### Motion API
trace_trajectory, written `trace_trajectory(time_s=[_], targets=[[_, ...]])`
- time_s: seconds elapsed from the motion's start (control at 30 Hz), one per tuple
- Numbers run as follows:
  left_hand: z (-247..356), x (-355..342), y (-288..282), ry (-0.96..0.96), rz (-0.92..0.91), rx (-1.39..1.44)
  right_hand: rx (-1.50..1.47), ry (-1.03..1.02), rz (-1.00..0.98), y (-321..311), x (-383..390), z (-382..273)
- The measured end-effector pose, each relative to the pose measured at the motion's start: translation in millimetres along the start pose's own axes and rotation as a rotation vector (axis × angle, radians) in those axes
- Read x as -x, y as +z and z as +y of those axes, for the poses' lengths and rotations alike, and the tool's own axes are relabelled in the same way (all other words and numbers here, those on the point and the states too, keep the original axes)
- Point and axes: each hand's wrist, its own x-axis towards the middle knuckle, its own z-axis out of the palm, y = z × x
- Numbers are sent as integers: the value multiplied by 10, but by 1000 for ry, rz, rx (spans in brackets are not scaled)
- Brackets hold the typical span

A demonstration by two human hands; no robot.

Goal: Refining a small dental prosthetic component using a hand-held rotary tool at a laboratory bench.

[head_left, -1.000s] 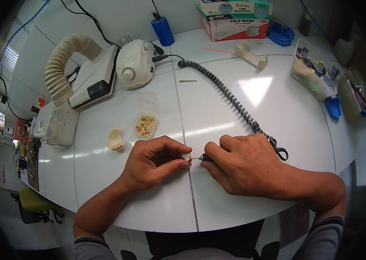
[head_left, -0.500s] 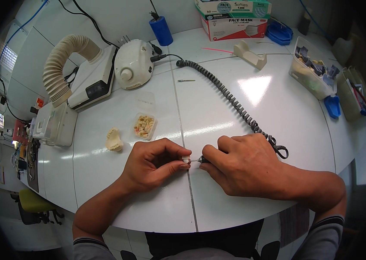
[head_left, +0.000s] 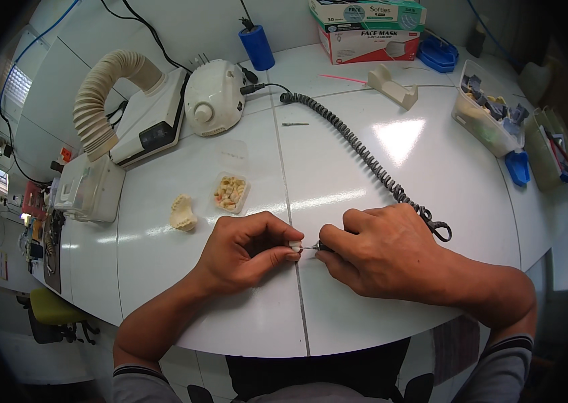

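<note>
Between the thumb and fingertips of my left hand [head_left: 244, 252] is a small white tooth crown [head_left: 295, 246], partly hidden by the fingers. My right hand [head_left: 385, 252] is wrapped round a dark rotary handpiece [head_left: 323, 246], most of it covered by the fingers. Its thin metal bur [head_left: 309, 247] points left and reaches the crown's right side; whether it touches cannot be made out. A grey coiled cord [head_left: 364, 158] runs from behind my right hand to the white control box [head_left: 214, 97]. Beyond my left hand lie a cream dental cast [head_left: 182, 213] and a small clear box of tooth pieces [head_left: 231, 193].
A dust extractor [head_left: 153, 121] with a ribbed hose stands at the back left. At the back are a blue cylinder [head_left: 257, 47], mask boxes [head_left: 371, 43] and a beige handpiece rest [head_left: 395, 87]. A loose bur [head_left: 295, 123] lies mid-table. A filled plastic tub [head_left: 485, 117] sits at right.
The view has shifted slightly, so the table things appear a little further right. My hands keep the same grip, with the crown and bur still close together.
</note>
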Motion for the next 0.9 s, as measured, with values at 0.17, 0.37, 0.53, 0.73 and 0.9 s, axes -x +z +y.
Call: trace_trajectory(time_s=[0.17, 0.37, 0.53, 0.73, 0.9], targets=[[-23, 4, 0, 0, 3, 14, 14, 27, -12, 11, 9, -32], [-30, 2, 2, -24, 13, 35, -4, 34, -31, 8, 7, -30], [-30, 0, -6, -32, 6, 27, -6, 31, -45, -5, 0, -29], [-13, 7, 1, -22, 5, 46, 11, 8, 37, 38, 21, -7], [-36, 9, 7, -9, -2, 56, -4, 22, -32, -22, 4, -36]])
